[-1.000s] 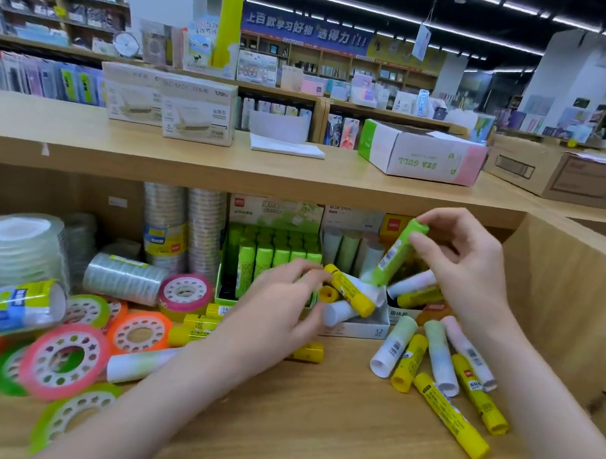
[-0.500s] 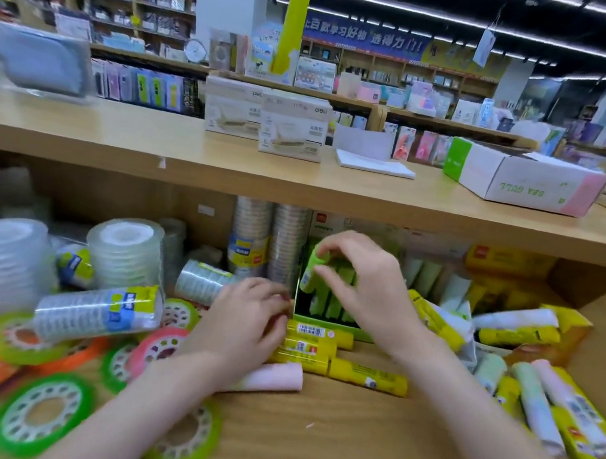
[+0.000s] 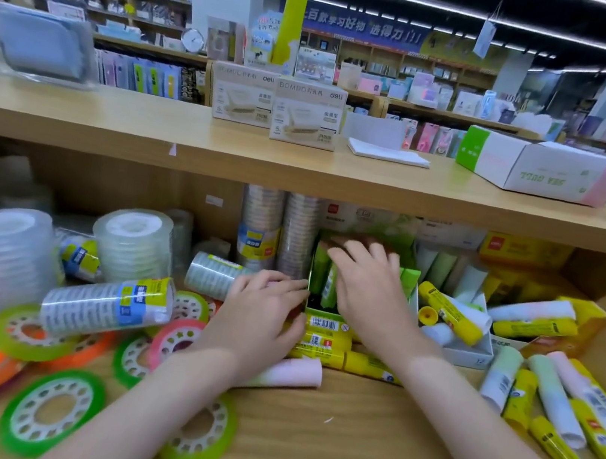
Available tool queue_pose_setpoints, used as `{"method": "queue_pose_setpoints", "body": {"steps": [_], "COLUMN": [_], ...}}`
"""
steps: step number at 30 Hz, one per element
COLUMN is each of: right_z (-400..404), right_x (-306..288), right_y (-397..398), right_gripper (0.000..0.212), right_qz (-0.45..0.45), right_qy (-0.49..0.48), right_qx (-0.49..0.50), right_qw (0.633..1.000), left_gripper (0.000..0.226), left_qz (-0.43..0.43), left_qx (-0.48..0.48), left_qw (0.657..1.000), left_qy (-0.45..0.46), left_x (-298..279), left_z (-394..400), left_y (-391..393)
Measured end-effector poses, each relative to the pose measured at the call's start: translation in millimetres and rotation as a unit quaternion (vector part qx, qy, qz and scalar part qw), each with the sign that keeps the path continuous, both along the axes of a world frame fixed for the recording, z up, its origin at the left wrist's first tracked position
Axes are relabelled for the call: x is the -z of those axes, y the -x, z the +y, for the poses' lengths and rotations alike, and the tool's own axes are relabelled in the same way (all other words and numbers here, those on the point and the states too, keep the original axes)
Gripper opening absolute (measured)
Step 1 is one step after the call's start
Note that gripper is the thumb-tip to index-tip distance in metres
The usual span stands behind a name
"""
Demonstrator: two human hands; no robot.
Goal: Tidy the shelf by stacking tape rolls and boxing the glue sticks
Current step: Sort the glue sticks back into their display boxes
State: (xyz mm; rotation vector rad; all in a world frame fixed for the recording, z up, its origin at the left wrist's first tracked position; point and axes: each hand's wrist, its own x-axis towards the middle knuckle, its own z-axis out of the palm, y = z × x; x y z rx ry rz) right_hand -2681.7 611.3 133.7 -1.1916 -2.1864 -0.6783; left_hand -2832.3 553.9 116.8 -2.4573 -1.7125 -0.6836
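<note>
Right hand (image 3: 367, 290) deeper, fingertips hidden.

glue sticks in box (image 3: 322, 271): bright green
loose glue sticks (image 3: 453, 314): yellow, some white, pale green, pink
flat tape rolls (image 3: 50, 411): green, orange, pink rims, white cores with hole pattern
wrapped tape stacks (image 3: 107, 304): clear, blue-yellow labels
shelf (image 3: 339, 451): light wood grain

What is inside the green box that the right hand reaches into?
Green glue sticks stand upright inside the green box. The right hand covers the middle of it, so the count and whether it is full cannot be seen.
</note>
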Motion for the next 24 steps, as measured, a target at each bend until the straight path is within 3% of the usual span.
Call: {"method": "queue_pose_setpoints", "body": {"steps": [6, 9, 14, 19, 21, 24], "right_z": [-13, -25, -44, -43, -38, -27], "right_x": [-13, -25, -34, -40, -37, -33], "right_y": [3, -9, -69, -132, -143, -146], "right_gripper": [0.053, 0.058, 0.036, 0.026, 0.024, 0.032], "right_qz": [-0.051, 0.047, 0.122, 0.201, 0.193, 0.105], "right_qy": [0.103, 0.253, 0.175, 0.180, 0.239, 0.346], "right_qx": [0.033, 0.037, 0.037, 0.085, 0.107, 0.136], "right_qw": [0.993, 0.966, 0.976, 0.959, 0.946, 0.922], "left_gripper": [0.042, 0.034, 0.044, 0.060, 0.067, 0.070], "left_qz": [-0.010, -0.051, -0.060, -0.042, -0.040, -0.044], "left_qx": [0.010, 0.019, 0.016, 0.055, 0.054, 0.051], "left_qw": [1.000, 0.998, 0.995, 0.997, 0.997, 0.998], "left_qy": [-0.009, -0.020, -0.081, -0.045, -0.024, -0.013], "left_x": [1, 1, -5, -9, -6, -2], "left_z": [0, 2, -3, -2, 2, 4], "left_y": [1, 4, 1, -21, -26, -28]}}
